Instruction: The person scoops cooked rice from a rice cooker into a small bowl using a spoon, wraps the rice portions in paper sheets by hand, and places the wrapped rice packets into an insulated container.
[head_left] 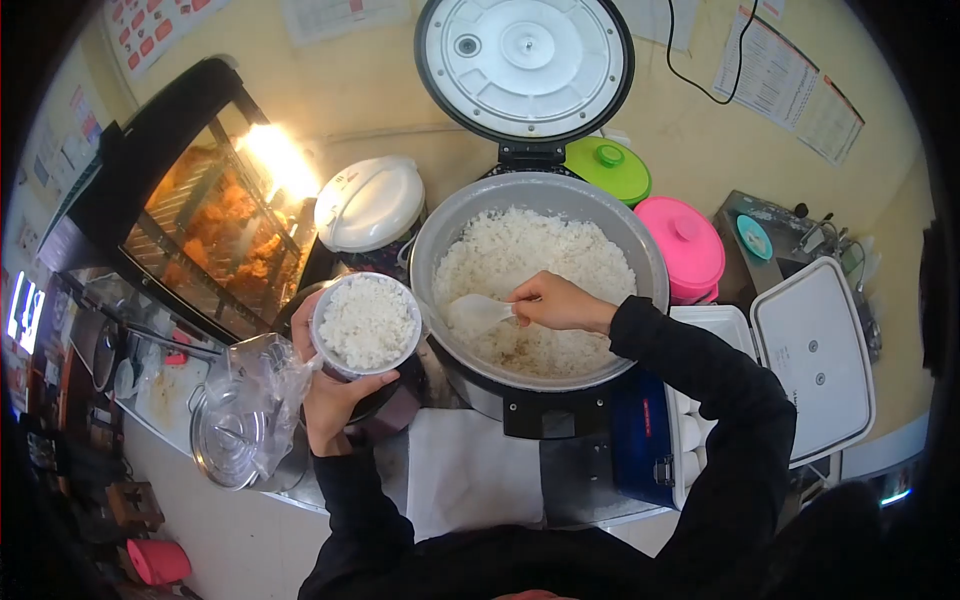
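In the head view, my left hand is wrapped round a white cup of rice, which is filled to the rim and held just left of the cooker. My right hand grips the handle of a white rice paddle. The paddle's blade rests on the cooked rice inside the large rice cooker. Its lid stands open at the back. A brownish patch shows in the rice near the front of the pot.
A lit display warmer with fried food stands at left. Beside the cooker are a white lidded container, a pink lidded container and a green lid. An open blue cooler box, a metal pot lid and a plastic bag are nearby.
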